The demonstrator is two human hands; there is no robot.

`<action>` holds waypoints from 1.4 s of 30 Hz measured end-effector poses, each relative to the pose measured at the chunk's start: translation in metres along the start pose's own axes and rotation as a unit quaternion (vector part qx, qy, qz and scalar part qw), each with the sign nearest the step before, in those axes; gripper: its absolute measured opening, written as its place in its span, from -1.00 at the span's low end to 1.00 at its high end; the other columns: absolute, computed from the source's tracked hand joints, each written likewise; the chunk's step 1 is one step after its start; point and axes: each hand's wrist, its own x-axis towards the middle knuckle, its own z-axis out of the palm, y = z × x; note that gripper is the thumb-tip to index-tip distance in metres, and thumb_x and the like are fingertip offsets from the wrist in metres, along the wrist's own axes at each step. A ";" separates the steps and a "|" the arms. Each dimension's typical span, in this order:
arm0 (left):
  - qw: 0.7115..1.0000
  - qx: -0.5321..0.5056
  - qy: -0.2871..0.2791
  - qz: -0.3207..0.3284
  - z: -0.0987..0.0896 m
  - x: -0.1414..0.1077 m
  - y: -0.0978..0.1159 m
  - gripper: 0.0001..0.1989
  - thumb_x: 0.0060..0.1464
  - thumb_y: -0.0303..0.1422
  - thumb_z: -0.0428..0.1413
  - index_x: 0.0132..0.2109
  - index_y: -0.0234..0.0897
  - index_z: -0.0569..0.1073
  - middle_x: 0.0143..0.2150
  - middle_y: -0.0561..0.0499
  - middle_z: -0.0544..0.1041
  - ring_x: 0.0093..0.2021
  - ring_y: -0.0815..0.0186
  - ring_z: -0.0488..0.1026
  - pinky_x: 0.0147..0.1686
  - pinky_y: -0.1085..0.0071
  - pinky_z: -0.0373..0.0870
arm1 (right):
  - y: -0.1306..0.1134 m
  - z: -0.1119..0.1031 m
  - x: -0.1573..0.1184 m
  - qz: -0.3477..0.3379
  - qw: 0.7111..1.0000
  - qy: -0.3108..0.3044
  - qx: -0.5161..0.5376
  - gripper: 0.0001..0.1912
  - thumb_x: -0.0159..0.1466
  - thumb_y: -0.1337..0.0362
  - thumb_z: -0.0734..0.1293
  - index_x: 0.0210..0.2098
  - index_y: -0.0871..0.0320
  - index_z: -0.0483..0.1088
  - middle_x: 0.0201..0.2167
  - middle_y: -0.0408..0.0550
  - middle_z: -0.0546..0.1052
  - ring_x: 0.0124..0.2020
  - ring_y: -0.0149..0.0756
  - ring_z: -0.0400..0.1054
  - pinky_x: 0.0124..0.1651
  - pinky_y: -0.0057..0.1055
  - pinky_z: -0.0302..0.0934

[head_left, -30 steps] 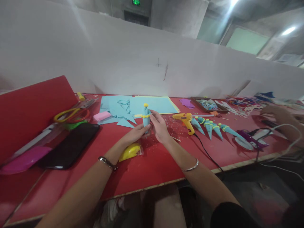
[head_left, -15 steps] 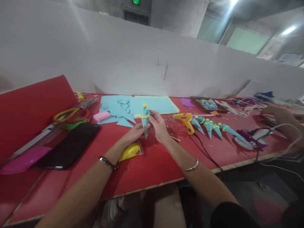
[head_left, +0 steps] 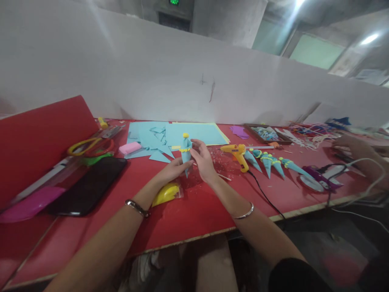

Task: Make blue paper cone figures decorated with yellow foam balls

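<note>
A small light-blue paper cone [head_left: 186, 156] points downward, with a yellow band round its middle and a yellow knob on top. My left hand [head_left: 173, 170] is closed on its lower part, the thumb lying across the front. From the right, my right hand [head_left: 205, 162] has its bent fingertips against the cone near the yellow band. Below my left wrist lies a clear bag of yellow material [head_left: 166, 194]. A yellow glue gun [head_left: 238, 154] rests to the right of my hands, and beside it lie several similar blue cones [head_left: 266, 164] with yellow trim.
Blue paper sheets [head_left: 194, 134] and cut pieces lie behind my hands. To the left are a black phone [head_left: 91, 186], scissors [head_left: 85, 147] and a pink block [head_left: 130, 148]. A tray [head_left: 267, 134] stands at the back right. Another person's hand [head_left: 352, 146] is at far right.
My hands and the cone keep almost the same place. My right fingers have shifted slightly at the cone. The other person's hand at far right has moved a little.
</note>
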 end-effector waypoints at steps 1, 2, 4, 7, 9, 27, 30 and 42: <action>1.000 -0.001 0.000 0.000 0.000 0.000 0.000 -0.59 -0.13 -0.01 0.03 -0.54 -0.31 0.24 -0.65 0.14 0.23 -0.66 0.53 0.07 -0.66 0.52 -0.03 | 0.000 0.000 0.000 0.000 1.000 -0.003 -0.001 -0.65 0.05 0.17 0.26 -0.16 0.07 0.23 -0.27 -0.14 0.35 -0.32 -0.41 0.29 -0.38 -0.50 0.24; 1.000 -0.001 -0.001 0.000 0.000 0.000 -0.001 -0.59 -0.13 -0.01 0.03 -0.54 -0.31 0.24 -0.65 0.14 0.23 -0.66 0.52 0.07 -0.66 0.52 -0.02 | 0.000 0.000 0.000 0.000 1.000 -0.007 0.001 -0.66 0.05 0.17 0.26 -0.17 0.08 0.23 -0.29 -0.15 0.36 -0.32 -0.41 0.29 -0.37 -0.50 0.24; 1.000 -0.003 -0.003 0.000 0.000 0.000 -0.001 -0.59 -0.13 -0.01 0.03 -0.54 -0.31 0.23 -0.65 0.14 0.23 -0.66 0.52 0.07 -0.66 0.52 -0.02 | 0.001 -0.001 0.001 -0.001 1.000 -0.012 0.011 -0.68 0.06 0.16 0.25 -0.19 0.08 0.24 -0.30 -0.15 0.37 -0.30 -0.40 0.29 -0.36 -0.49 0.24; 1.000 -0.003 -0.006 0.000 0.001 0.000 0.000 -0.60 -0.13 -0.01 0.03 -0.53 -0.30 0.23 -0.65 0.14 0.24 -0.66 0.52 0.08 -0.65 0.51 -0.02 | 0.003 -0.001 0.002 0.000 1.000 -0.013 0.018 -0.70 0.07 0.13 0.23 -0.20 0.08 0.24 -0.27 -0.15 0.37 -0.30 -0.40 0.29 -0.36 -0.49 0.24; 1.000 -0.001 -0.008 0.001 0.001 0.000 -0.001 -0.61 -0.11 -0.03 0.02 -0.54 -0.30 0.24 -0.64 0.13 0.25 -0.65 0.51 0.08 -0.64 0.51 -0.01 | 0.003 -0.001 0.002 0.002 1.000 -0.012 0.010 -0.70 0.08 0.12 0.23 -0.20 0.07 0.24 -0.29 -0.16 0.37 -0.32 -0.40 0.29 -0.39 -0.48 0.24; 0.988 0.110 0.089 0.059 -0.005 0.008 -0.013 -0.69 -0.01 -0.20 -0.04 -0.20 -0.34 0.35 -0.32 -0.01 0.46 -0.26 0.29 0.34 -0.26 0.39 0.28 | 0.003 0.000 0.002 0.038 0.999 -0.036 0.011 -0.61 0.04 0.14 0.28 -0.14 0.10 0.26 -0.21 -0.10 0.38 -0.19 -0.36 0.32 -0.15 -0.41 0.23; 0.977 0.159 0.125 0.067 -0.009 0.012 -0.021 -0.66 -0.02 -0.24 -0.05 -0.16 -0.38 0.36 -0.25 -0.08 0.48 -0.22 0.23 0.36 -0.21 0.33 0.28 | 0.006 0.000 0.003 0.054 0.997 -0.045 -0.029 -0.60 0.00 0.22 0.32 -0.15 0.14 0.28 -0.17 -0.08 0.40 -0.13 -0.35 0.31 -0.04 -0.39 0.19; 0.935 0.315 0.153 0.061 -0.013 0.006 -0.012 -0.74 -0.02 -0.32 -0.08 -0.26 -0.32 0.44 -0.51 0.04 0.48 -0.49 0.30 0.36 -0.46 0.45 0.23 | 0.009 -0.011 0.008 -0.034 0.957 -0.137 -0.254 -0.73 0.15 0.29 0.21 -0.15 0.20 0.34 -0.15 -0.03 0.44 -0.12 -0.37 0.32 -0.03 -0.40 0.17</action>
